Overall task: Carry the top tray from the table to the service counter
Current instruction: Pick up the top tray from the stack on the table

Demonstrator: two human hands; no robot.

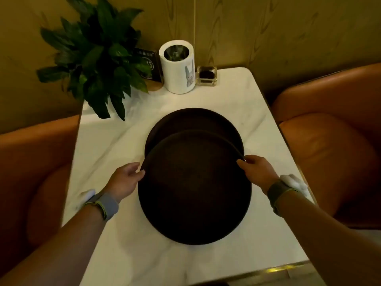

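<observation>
A round dark brown top tray [194, 188] is raised off the white marble table [115, 145] and pulled toward me. It partly covers a second, similar tray [191, 122] that lies flat on the table behind it. My left hand [123, 180] grips the top tray's left rim with the thumb over the edge. On the opposite rim my right hand [257, 172] holds it the same way. Both wrists wear bands.
At the table's far end stand a leafy green plant [97, 58], a dark table sign [147, 60], a white cylindrical bin [178, 67] and a small clear box [206, 75]. Orange upholstered seats [329, 145] flank the table on both sides. A wood-panelled wall lies behind.
</observation>
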